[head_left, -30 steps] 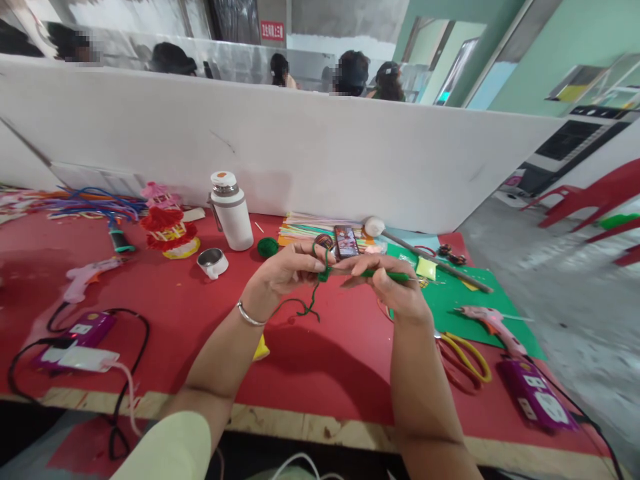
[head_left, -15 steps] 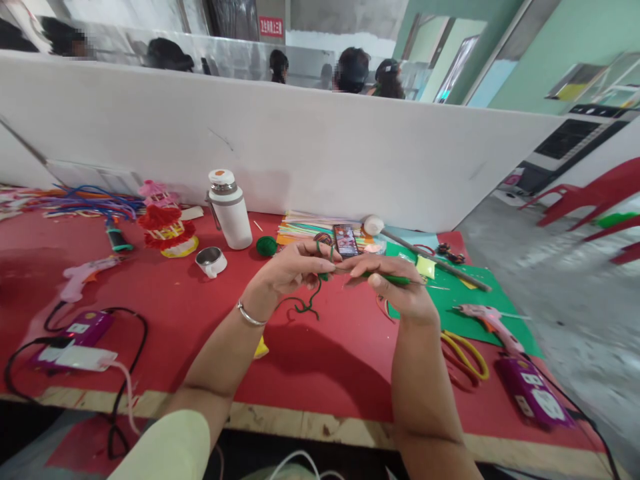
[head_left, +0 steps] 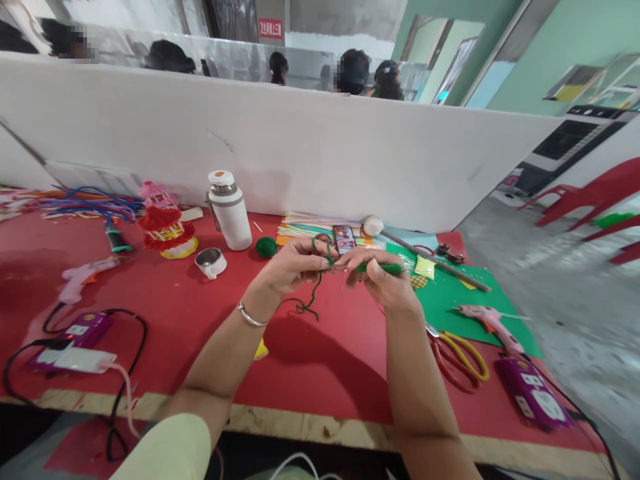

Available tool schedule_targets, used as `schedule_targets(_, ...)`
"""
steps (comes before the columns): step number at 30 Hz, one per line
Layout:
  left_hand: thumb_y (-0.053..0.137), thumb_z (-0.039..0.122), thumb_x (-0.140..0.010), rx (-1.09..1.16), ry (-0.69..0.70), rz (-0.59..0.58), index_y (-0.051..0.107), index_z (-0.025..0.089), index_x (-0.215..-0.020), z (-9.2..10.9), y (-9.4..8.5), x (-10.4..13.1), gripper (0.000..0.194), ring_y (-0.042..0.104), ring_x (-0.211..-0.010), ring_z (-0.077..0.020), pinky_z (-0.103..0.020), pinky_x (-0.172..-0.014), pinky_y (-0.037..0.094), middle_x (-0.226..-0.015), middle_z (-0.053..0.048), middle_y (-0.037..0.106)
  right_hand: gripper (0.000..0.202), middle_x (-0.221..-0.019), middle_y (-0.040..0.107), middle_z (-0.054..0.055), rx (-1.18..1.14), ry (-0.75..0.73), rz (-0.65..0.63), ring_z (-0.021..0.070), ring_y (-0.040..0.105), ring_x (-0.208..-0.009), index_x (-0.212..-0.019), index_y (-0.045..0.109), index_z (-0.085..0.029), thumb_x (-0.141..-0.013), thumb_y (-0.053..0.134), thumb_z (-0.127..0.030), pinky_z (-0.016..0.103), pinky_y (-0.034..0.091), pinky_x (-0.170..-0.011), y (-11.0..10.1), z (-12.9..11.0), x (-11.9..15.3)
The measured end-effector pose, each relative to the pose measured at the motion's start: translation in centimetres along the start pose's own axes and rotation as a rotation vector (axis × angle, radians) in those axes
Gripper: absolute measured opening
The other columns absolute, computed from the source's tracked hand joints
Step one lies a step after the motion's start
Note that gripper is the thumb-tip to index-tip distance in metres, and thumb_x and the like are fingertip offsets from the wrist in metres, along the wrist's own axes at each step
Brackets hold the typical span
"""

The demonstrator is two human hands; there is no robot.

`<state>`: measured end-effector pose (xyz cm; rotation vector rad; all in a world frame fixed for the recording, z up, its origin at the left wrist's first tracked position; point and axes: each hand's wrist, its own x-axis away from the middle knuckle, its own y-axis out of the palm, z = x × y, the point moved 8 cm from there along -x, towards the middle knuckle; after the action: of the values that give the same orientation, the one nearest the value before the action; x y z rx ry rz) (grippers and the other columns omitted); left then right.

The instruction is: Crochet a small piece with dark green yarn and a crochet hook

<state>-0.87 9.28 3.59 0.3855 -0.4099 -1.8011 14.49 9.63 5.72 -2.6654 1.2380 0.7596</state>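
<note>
Green yarn (head_left: 315, 293) loops over the fingers of my left hand (head_left: 295, 267), which pinches it, and a loose tail trails down onto the red table. My right hand (head_left: 385, 280) grips a crochet hook by its green handle (head_left: 387, 269), its thin tip pointing left at the yarn in my left fingers. Both hands are close together above the table. Behind my left hand lies a green yarn ball (head_left: 266, 247). A phone (head_left: 344, 239) with a lit screen stands just beyond my fingertips. The small stitches at the hook's tip are too fine to make out.
A white thermos (head_left: 230, 213) and its steel cup (head_left: 211, 262) stand left of the hands. Pliers (head_left: 457, 357), a pink glue gun (head_left: 493, 323) and a purple power strip (head_left: 533, 393) lie right. A white partition (head_left: 300, 153) rises behind the red table (head_left: 200, 333).
My right hand has shifted left toward my left hand, its fingers more curled around the hook's handle. More of the pliers now shows. My left hand has barely moved.
</note>
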Motion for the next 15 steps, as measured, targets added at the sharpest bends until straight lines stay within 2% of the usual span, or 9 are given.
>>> schedule_targets(4, 0.097, 0.019, -0.053, 0.019, 0.089, 0.059, 0.075, 0.014, -0.069, 0.3, 0.0, -0.2, 0.027, 0.062, -0.05, -0.0084, -0.018, -0.039, 0.041, -0.075, -0.002, 0.074, 0.032, -0.105, 0.08, 0.01, -0.007, 0.022, 0.057, 0.0194, 0.076, -0.086, -0.094, 0.082, -0.023, -0.092, 0.076, -0.054, 0.027, 0.065, -0.059, -0.1, 0.5, -0.1)
schedule_targets(11, 0.096, 0.022, -0.053, -0.009, 0.253, 0.19, 0.074, 0.014, -0.071, 1.1, -0.2, 0.3, 0.03, 0.056, -0.047, -0.0063, -0.019, -0.038, 0.042, -0.076, -0.002, 0.075, 0.032, -0.105, 0.081, 0.009, -0.076, 0.008, 0.122, 0.0199, 0.079, -0.084, -0.095, 0.08, -0.023, -0.094, 0.074, -0.054, 0.026, 0.063, -0.057, -0.1, 1.1, -0.3)
schedule_targets(15, 0.098, 0.026, -0.056, 0.058, 0.184, 0.105, 0.073, 0.014, -0.078, 1.0, 0.4, 0.3, 0.036, 0.062, -0.053, -0.0098, -0.018, -0.038, 0.04, -0.074, -0.002, 0.073, 0.033, -0.107, 0.08, 0.008, -0.042, -0.012, 0.198, 0.0205, 0.079, -0.085, -0.097, 0.081, -0.025, -0.092, 0.074, -0.057, 0.027, 0.064, -0.057, 0.0, 1.0, -0.4)
